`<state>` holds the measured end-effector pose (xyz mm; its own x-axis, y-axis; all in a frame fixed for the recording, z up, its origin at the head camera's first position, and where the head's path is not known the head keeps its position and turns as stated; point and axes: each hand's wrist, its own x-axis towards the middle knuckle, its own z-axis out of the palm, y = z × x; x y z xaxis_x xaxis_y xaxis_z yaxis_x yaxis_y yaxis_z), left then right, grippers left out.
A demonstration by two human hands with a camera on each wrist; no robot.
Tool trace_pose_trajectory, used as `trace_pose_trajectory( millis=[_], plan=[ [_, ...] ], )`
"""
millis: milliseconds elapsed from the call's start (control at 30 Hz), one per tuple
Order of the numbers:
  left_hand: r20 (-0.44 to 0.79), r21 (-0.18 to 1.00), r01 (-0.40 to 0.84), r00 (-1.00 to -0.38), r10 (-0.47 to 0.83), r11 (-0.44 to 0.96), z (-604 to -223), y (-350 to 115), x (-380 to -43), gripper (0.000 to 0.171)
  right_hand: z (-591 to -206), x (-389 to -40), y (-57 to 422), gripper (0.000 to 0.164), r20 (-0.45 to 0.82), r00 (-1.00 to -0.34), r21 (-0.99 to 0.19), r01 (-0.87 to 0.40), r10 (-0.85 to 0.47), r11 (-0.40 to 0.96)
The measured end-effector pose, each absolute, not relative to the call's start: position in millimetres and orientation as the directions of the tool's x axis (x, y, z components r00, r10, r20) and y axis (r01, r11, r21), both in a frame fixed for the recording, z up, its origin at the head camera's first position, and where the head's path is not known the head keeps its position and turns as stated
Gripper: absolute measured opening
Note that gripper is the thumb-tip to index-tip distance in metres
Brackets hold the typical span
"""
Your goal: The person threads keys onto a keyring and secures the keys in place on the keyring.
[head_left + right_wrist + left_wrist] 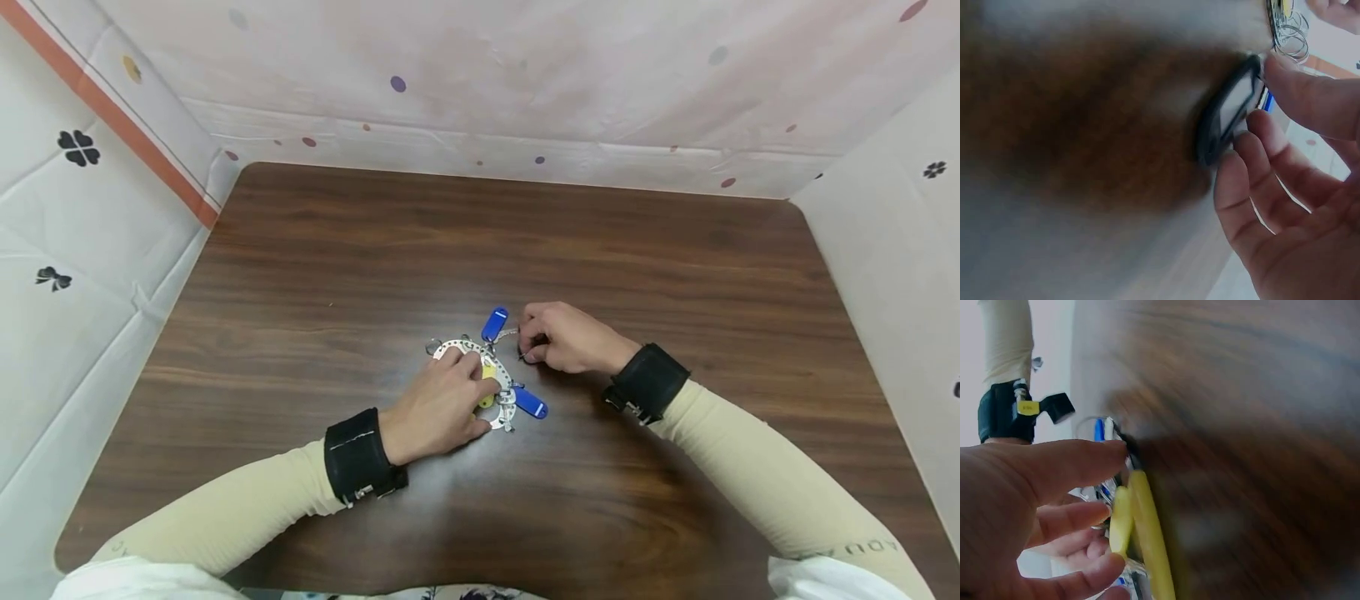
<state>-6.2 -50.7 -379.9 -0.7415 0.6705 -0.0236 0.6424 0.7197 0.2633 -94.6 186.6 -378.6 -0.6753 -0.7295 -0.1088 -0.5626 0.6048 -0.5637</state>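
A flat white ring-shaped plate (508, 412) with metal rings and key tags about it lies mid-table. My left hand (442, 404) rests over its left part, thumb and fingers spread and loosely bent. A yellow key tag (489, 375) shows beside the left fingers; the left wrist view has two yellow tags, one a longer yellow strip (1152, 537). To the right, my right hand (570, 337) pinches a black key tag with a pale label window (1229, 112) between thumb and fingertips. A small chain (507, 333) runs from the plate toward the right hand.
One blue key tag (495, 323) points away at the plate's far side, and another blue key tag (531, 403) sticks out to its right. All lies on a brown wooden table (360, 250) bounded by a white patterned sheet (480, 92) behind and at the sides.
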Motion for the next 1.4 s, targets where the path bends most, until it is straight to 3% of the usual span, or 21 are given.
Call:
trace_pose_trajectory(
  millis=[300, 533, 667, 767, 867, 1067, 1333, 1400],
  plan=[
    [0.074, 0.196, 0.658, -0.75, 0.658, 0.727, -384.7, -65.4, -18.5, 0.017, -382.0, -86.6, 197.3, 0.014, -0.029, -0.711, -0.611, -0.544, -0.702, 0.576],
    [0.102, 0.412, 0.654, -0.725, 0.681, 0.635, -387.2, -60.0, -34.5, 0.016, -376.8, -71.8, 196.6, 0.015, -0.036, -0.778, -0.759, -0.387, -0.628, 0.523],
    [0.111, 0.465, 0.66, -0.705, 0.7, 0.591, -392.0, -55.9, -42.2, 0.004, -372.9, -62.6, 190.2, 0.016, -0.052, -0.785, -0.854, -0.285, -0.617, 0.435],
    [0.121, 0.498, 0.664, -0.691, 0.713, 0.558, -396.6, -55.8, -45.0, 0.005, -374.8, -56.9, 183.8, 0.015, -0.086, -0.78, -0.891, -0.219, -0.62, 0.398],
    [0.14, 0.529, 0.649, -0.703, 0.698, 0.547, -400.4, -55.7, -46.0, 0.004, -382.2, -53.5, 179.0, 0.013, -0.092, -0.78, -0.86, -0.251, -0.619, 0.444],
    [0.166, 0.55, 0.61, -0.749, 0.641, 0.57, -404.7, -54.4, -44.9, 0.003, -390.4, -52.9, 171.8, 0.013, -0.03, -0.76, -0.716, -0.437, -0.65, 0.544],
    [0.178, 0.597, 0.615, -0.727, 0.663, 0.515, -404.9, -56.7, -45.5, 0.007, -389.1, -56.1, 166.6, 0.01, -0.096, -0.733, -0.678, -0.447, -0.673, 0.584],
    [0.193, 0.609, 0.624, -0.715, 0.672, 0.489, -406.1, -58.3, -45.8, 0.008, -388.9, -55.8, 166.0, 0.016, -0.1, -0.725, -0.683, -0.448, -0.681, 0.577]
  ],
)
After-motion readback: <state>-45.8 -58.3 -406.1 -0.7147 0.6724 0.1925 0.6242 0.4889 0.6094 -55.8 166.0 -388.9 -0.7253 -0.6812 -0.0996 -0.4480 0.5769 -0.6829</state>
